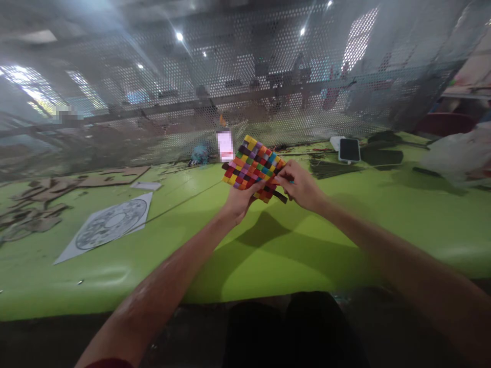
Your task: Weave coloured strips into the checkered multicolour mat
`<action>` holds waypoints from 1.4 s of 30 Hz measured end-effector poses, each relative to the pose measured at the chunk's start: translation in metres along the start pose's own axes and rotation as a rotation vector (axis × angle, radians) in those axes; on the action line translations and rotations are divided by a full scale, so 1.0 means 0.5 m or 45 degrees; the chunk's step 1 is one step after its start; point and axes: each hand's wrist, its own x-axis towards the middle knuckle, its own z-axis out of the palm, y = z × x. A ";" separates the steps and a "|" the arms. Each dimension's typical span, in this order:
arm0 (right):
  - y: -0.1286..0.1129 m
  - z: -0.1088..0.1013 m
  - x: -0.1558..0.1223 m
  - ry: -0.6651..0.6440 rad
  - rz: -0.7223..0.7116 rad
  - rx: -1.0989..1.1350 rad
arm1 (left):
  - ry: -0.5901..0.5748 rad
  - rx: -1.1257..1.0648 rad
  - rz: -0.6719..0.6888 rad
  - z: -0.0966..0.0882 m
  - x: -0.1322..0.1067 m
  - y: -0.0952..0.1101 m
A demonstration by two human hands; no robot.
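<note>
A small woven mat of many-coloured paper strips (253, 164) is held up above the green table (291, 240). My left hand (241, 200) grips the mat's lower left edge from beneath, fingers closed on it. At the mat's right edge my right hand (301, 185) pinches a loose strip end, and a dark strip sticks out just below its fingers.
A printed sheet with a round pattern (109, 224) lies at the left, beside brown cardboard cut-outs (46, 197). At the back right, a phone (349, 150) lies next to dark strips (330, 167) and dark sheets (381, 155). A perforated metal screen (245, 82) backs the table.
</note>
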 end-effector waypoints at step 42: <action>0.001 0.067 -0.030 0.274 -0.005 0.096 | 0.040 -0.043 0.034 0.004 -0.004 -0.024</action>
